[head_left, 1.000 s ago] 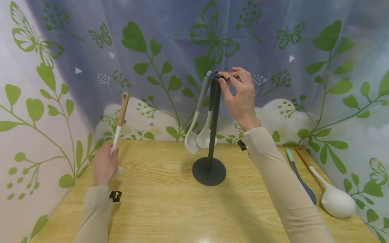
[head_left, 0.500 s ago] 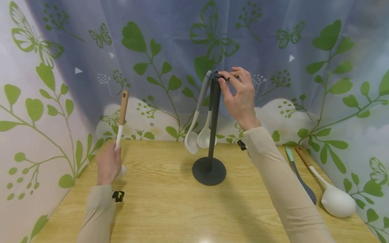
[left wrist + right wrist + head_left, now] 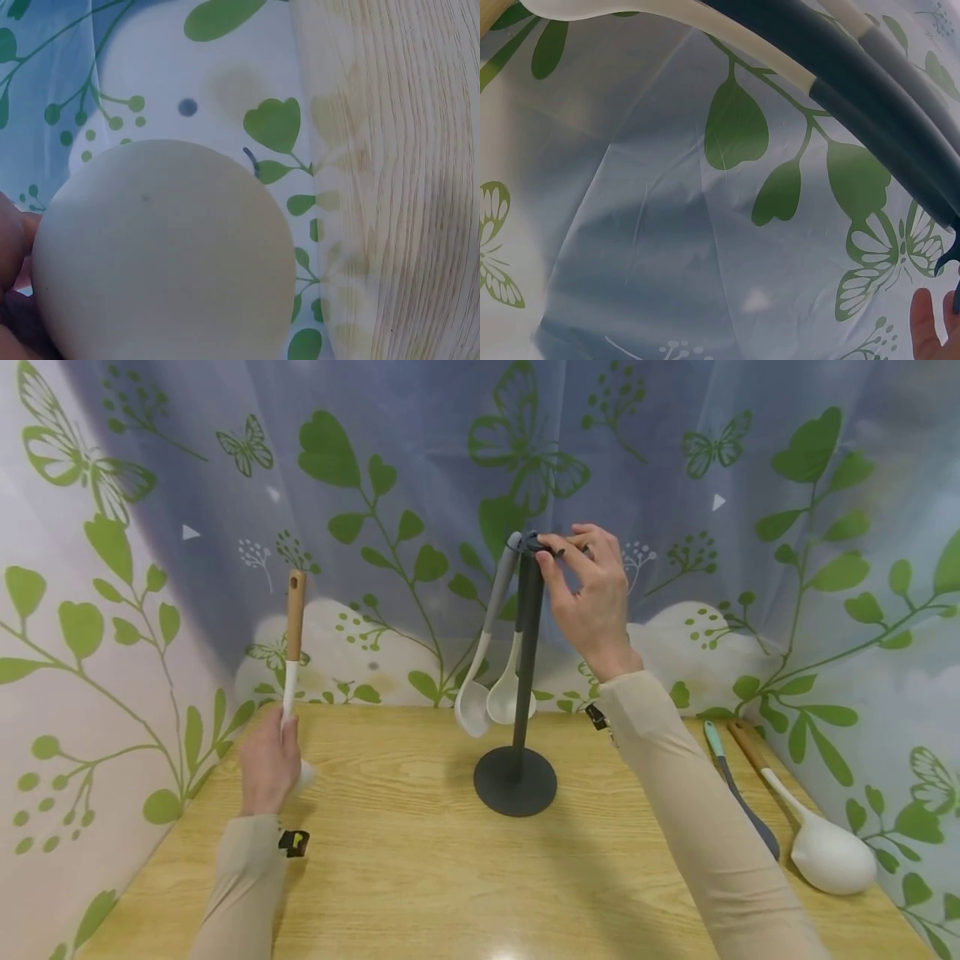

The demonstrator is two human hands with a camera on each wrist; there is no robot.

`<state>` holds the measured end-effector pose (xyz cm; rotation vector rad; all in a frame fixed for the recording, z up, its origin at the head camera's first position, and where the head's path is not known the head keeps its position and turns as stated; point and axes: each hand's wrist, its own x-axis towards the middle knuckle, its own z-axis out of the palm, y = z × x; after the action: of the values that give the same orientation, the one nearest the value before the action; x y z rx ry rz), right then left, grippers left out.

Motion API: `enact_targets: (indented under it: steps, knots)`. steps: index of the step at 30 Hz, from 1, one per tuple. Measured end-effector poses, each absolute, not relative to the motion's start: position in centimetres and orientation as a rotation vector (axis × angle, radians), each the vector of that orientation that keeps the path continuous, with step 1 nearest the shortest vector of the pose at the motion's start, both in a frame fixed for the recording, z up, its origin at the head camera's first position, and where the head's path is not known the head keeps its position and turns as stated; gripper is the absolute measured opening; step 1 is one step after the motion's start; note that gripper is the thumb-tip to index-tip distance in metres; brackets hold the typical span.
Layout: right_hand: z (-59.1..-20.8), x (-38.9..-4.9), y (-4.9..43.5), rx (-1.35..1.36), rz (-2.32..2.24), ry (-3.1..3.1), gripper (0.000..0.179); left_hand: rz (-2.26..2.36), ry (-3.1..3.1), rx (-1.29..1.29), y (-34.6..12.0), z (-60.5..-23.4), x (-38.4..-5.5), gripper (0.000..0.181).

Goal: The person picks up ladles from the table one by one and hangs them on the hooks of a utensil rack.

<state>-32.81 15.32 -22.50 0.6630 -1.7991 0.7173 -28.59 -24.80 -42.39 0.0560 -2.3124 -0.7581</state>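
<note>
"Two hands show. What does the left hand [image 3: 268, 764] have?"

"It grips the white neck of a wooden-handled utensil [image 3: 296, 614], handle end up, at the left of the surface [image 3: 390, 877]. From the head camera, the hand hides most of the utensil's head."

"And the left wrist camera?"

"There the smooth, round, pale utensil head [image 3: 165, 255] fills the lower middle, with blurred fingers [image 3: 11, 240] at the left edge. The handle is out of that frame."

"Next, to the right?"

"A dark utensil stand [image 3: 528, 652], upright on its round base [image 3: 515, 782]. A grey-handled ladle [image 3: 472, 706] hangs on its left side, with a second pale-headed utensil [image 3: 504, 697] between that and the pole, partly behind it."

"The right hand [image 3: 588, 589]?"

"Thumb and forefinger pinch the top of the stand. The right wrist camera shows a curved hook [image 3: 951, 251] just above the fingertips; from the head, fingers cover part of the top."

"Farthest right?"

"A turquoise-ended dark spoon [image 3: 742, 793], then a wooden-handled white ladle [image 3: 832, 856], both lying on the surface. Neither wrist camera shows the turquoise end."
</note>
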Motion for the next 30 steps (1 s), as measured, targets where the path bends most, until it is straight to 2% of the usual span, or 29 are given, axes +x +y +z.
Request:
enact_targets:
  steps: [11, 21, 30]
  knots:
    - [-22.5, -32.7, 15.1, 0.655, 0.736, -1.786, 0.031, -0.767, -2.149, -0.035, -23.4, -42.5, -29.0, 0.023]
    - [-22.4, -32.8, 15.1, 0.663, 0.706, -1.776, 0.032, -0.660, -1.939, -0.259, -21.6, -41.9, -29.1, 0.014]
    - [-22.1, -32.7, 15.0, 0.649, 0.742, -1.784, 0.028, -0.693, -1.967, -0.313, -19.7, -40.9, -28.8, 0.012]
